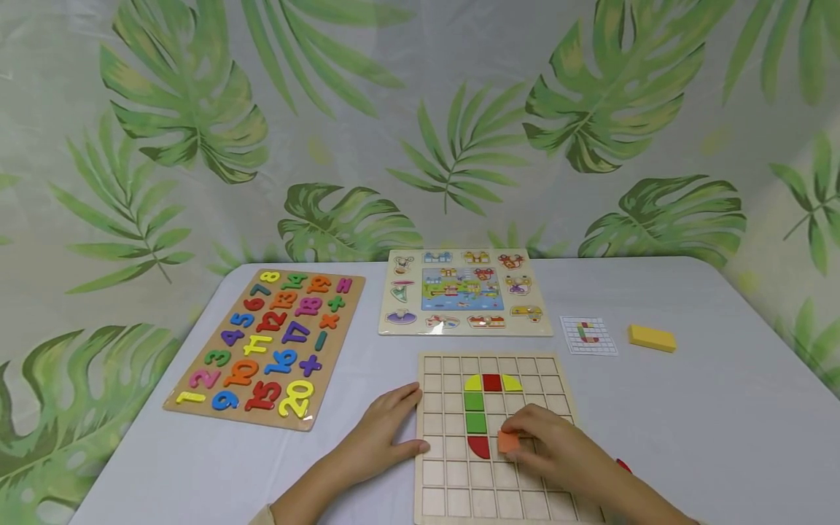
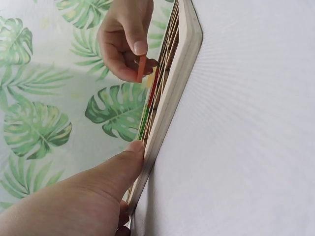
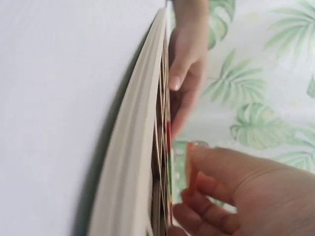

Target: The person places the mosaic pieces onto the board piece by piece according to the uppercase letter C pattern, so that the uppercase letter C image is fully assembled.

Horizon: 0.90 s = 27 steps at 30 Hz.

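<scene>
My right hand [image 1: 558,445] pinches an orange square tile [image 1: 508,442] between thumb and fingers, over a wooden grid board [image 1: 441,472]. In the right wrist view the tile [image 3: 190,164] is tilted on edge, apart from the board. On the grid sit two yellow quarter-round tiles [image 1: 473,383] with a red square tile [image 1: 491,383] between them. Below the left yellow one are two green square tiles [image 1: 474,412] and a red quarter-round tile [image 1: 480,446]. My left hand [image 1: 380,435] rests against the board's left edge, its thumb touching the rim.
A number puzzle board [image 1: 315,372] lies at the left, and a picture peg puzzle [image 1: 462,292] behind the grid. To the right are a pattern card [image 1: 588,335] and a yellow block [image 1: 652,338]. A red piece [image 1: 623,464] shows partly behind my right forearm.
</scene>
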{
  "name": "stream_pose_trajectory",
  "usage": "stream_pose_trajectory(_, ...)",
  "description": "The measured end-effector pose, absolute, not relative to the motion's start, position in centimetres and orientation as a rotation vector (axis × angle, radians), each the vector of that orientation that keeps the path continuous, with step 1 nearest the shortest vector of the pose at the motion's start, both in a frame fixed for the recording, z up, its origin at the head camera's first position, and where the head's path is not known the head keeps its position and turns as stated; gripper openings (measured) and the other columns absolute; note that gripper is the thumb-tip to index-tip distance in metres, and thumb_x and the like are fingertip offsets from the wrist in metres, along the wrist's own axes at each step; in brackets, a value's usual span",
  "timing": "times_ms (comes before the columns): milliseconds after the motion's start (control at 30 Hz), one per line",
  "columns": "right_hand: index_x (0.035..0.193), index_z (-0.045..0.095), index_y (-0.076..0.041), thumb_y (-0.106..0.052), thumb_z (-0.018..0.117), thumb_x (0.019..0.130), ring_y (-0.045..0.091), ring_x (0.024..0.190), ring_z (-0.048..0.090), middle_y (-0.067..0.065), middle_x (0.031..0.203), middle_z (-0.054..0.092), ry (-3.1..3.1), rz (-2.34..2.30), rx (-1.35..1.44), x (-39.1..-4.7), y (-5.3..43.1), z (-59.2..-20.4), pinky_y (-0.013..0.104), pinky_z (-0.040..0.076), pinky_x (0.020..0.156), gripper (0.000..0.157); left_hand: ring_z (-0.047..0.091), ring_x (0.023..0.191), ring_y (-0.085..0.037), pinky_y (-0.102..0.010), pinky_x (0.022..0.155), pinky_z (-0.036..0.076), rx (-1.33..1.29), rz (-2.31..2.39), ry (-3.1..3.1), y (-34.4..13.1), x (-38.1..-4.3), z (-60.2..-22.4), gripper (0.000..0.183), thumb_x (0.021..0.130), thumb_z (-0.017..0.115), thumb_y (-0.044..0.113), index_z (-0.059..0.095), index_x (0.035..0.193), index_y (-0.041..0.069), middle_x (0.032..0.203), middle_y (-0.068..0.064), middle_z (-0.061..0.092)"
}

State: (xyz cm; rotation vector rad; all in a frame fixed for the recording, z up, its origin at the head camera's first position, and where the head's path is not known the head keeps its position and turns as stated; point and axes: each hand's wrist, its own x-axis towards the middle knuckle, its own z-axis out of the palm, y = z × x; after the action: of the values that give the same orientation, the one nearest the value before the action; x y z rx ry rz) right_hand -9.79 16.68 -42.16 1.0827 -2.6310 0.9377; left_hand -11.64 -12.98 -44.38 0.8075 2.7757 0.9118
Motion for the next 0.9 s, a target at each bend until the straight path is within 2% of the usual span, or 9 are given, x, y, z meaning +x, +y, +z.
stream_pose_trajectory(267, 0.100, 0.063, -0.022, -0.038, 0.063, 0.082, 0.003, 0.094, 0.048, -0.020, 0.100, 0.049, -2.759, 0.889, 1.043, -9.9, 16.2, -42.8, 0.028, 0.044, 0.082, 0.023, 0.022, 0.130, -0.025, -0.043, 0.103, 0.022, 0.799, 0.914, 2.771, -13.0, -11.6, -44.3, 0.077, 0.081, 0.058, 0.050, 0.033, 0.139, 0.004, 0.144, -0.004, 0.026)
stream_pose_trajectory(433, 0.097, 0.060, -0.022, -0.024, 0.067, 0.081, 0.004, 0.096, 0.049, -0.019, 0.101, 0.051, -2.732, 0.956, 1.058, -9.9, 16.2, -42.9, 0.025, 0.043, 0.084, 0.017, 0.022, 0.130, -0.025, -0.043, 0.103, 0.022, 0.799, 0.912, 2.771, -13.0, -11.6, -44.3, 0.078, 0.081, 0.057, 0.050, 0.033, 0.139, 0.004, 0.144, -0.004, 0.026)
stream_pose_trajectory(567, 0.094, 0.061, -0.023, -0.015, 0.070, 0.078, 0.004, 0.094, 0.049, -0.017, 0.099, 0.051, -2.702, 1.009, 1.075, -10.0, 16.2, -43.0, 0.022, 0.043, 0.083, 0.020, 0.022, 0.130, -0.025, -0.044, 0.103, 0.022, 0.799, 0.907, 2.771, -13.0, -11.6, -44.3, 0.078, 0.081, 0.057, 0.051, 0.033, 0.139, 0.005, 0.144, -0.004, 0.026)
stream_pose_trajectory(733, 0.098, 0.060, -0.023, -0.027, 0.067, 0.081, 0.005, 0.097, 0.049, -0.018, 0.102, 0.051, -2.770, 0.996, 1.066, -10.0, 16.3, -42.7, 0.025, 0.043, 0.084, 0.019, 0.022, 0.130, -0.024, -0.043, 0.103, 0.022, 0.801, 0.907, 2.773, -13.0, -11.6, -44.4, 0.078, 0.081, 0.057, 0.051, 0.033, 0.139, 0.005, 0.145, -0.004, 0.026)
stream_pose_trajectory(900, 0.110, 0.057, -0.018, -0.033, 0.064, 0.083, 0.009, 0.098, 0.051, -0.014, 0.112, 0.050, -2.832, 1.030, 1.014, -9.8, 17.1, -41.5, 0.029, 0.045, 0.084, 0.032, 0.022, 0.130, -0.024, -0.043, 0.104, 0.022, 0.804, 0.914, 2.772, -13.0, -11.6, -44.4, 0.077, 0.081, 0.058, 0.050, 0.033, 0.139, 0.005, 0.144, -0.004, 0.026)
